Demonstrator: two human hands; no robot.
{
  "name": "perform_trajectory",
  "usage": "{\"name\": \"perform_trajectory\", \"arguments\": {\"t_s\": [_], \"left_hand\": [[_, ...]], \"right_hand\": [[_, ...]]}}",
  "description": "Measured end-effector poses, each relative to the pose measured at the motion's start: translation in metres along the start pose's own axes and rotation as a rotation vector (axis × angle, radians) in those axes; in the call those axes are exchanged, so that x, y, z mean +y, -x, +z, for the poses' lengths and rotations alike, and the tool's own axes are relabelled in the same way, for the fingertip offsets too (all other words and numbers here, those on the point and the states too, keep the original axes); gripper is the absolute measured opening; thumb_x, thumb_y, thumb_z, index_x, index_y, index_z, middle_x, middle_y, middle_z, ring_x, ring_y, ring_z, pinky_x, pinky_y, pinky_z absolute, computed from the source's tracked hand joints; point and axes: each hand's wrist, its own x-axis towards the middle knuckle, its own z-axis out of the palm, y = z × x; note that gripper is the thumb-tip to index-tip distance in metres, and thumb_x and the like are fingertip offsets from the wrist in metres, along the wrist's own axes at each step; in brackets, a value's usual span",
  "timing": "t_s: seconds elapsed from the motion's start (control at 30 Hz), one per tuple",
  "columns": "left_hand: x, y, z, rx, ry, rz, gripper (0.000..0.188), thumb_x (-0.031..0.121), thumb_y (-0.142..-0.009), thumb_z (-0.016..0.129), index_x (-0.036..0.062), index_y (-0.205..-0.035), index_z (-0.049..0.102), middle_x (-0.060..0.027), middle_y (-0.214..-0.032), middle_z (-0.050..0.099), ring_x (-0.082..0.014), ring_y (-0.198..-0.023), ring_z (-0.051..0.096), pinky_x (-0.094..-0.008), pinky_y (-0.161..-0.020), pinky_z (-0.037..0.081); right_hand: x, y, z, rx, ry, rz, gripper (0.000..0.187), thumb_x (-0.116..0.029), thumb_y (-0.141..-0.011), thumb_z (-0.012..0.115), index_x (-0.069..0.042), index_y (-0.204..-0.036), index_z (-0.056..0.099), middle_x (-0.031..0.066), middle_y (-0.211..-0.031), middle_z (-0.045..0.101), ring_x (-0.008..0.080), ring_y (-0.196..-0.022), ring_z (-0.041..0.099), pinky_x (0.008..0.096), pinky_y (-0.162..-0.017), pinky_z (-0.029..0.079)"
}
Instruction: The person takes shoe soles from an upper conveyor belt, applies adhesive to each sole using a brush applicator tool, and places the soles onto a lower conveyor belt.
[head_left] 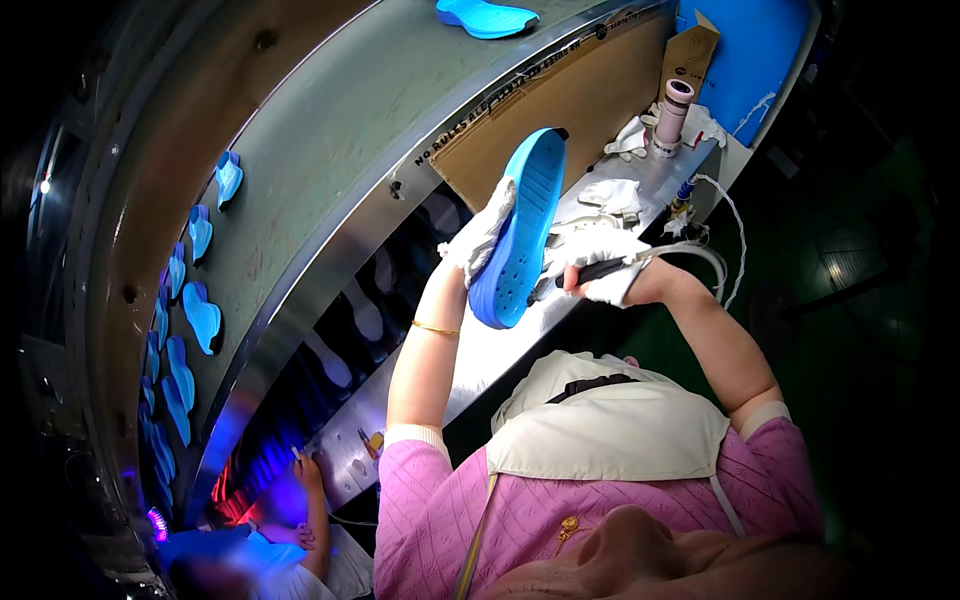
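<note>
The left hand (pixel 482 232), in a white glove, is holding a blue shoe sole (pixel 520 232) up off the worktop (pixel 640 180), fingers closed around its far edge so the sole is standing nearly on end, heel low and toe high, with the dimpled underside turned toward the person. The right hand (pixel 600 270), also gloved, is gripping a dark, pen-like tool (pixel 590 272) whose tip is lying at or just beside the sole's right edge; whether it is actually touching is hard to tell. A pale hose (pixel 700 255) is running from the back of the tool toward the worktop's end.

Judging by this, the work in hand is the treating of the sole's rim or underside with the tool, sole in one hand and tool in the other (a trimming or blowing job, most likely, though the tool's head is too small to make out). The next move would be calling for the left hand to be turning the sole steadily while the right is keeping the tip along the edge without slipping.

Behind the hands, a grey conveyor belt (pixel 330 150) is carrying more blue soles (pixel 487 16), and a roll of tape (pixel 675 115) is standing upright near some white rags (pixel 615 192)
</note>
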Motion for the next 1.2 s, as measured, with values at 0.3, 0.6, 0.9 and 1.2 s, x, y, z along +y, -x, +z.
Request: {"name": "perform_trajectory", "arguments": {"t_s": [0.3, 0.6, 0.9, 1.2], "left_hand": [[-0.012, -0.001, -0.018, -0.017, 0.143, 0.108, 0.074, 0.067, -0.087, 0.045, 0.0008, -0.119, 0.054, -0.0162, -0.087, 0.066, -0.0254, -0.067, 0.066, -0.0330, -0.060, 0.058], [-0.030, 0.023, -0.022, -0.264, 0.716, 0.255, 0.072, 0.058, -0.093, 0.041, -0.0003, -0.135, 0.042, -0.0182, -0.131, 0.052, -0.0354, -0.115, 0.055, -0.0472, -0.098, 0.047], [-0.091, 0.022, 0.035, -0.470, 0.805, 0.139, 0.073, 0.046, -0.086, 0.063, 0.0012, -0.138, 0.039, -0.0189, -0.127, 0.054, -0.0350, -0.116, 0.054, -0.0466, -0.101, 0.044], [-0.109, 0.008, 0.031, 0.003, 0.675, 0.334, 0.079, 0.066, -0.087, 0.046, 0.0055, -0.137, 0.040, -0.0124, -0.127, 0.052, -0.0254, -0.113, 0.053, -0.0383, -0.099, 0.044]], "right_hand": [[0.011, 0.004, -0.013, 0.027, 0.052, 0.022, 0.013, 0.006, -0.076, 0.066, -0.006, -0.081, 0.064, 0.0039, -0.082, 0.063, 0.0137, -0.078, 0.061, 0.0262, -0.072, 0.049], [-0.001, 0.019, -0.005, 0.483, -0.185, -0.020, 0.015, 0.003, -0.077, 0.071, -0.004, -0.086, 0.061, 0.0030, -0.080, 0.063, 0.0078, -0.073, 0.057, 0.0229, -0.068, 0.047], [0.018, -0.004, 0.012, 0.848, 0.062, -0.222, 0.014, 0.001, -0.077, 0.068, -0.004, -0.085, 0.058, 0.0048, -0.075, 0.061, 0.0099, -0.066, 0.061, 0.0250, -0.060, 0.050], [-0.008, 0.005, 0.025, 0.687, 0.380, -0.275, 0.013, -0.005, -0.070, 0.066, -0.007, -0.080, 0.059, 0.0101, -0.073, 0.057, 0.0254, -0.067, 0.059, 0.0326, -0.061, 0.048]]}}
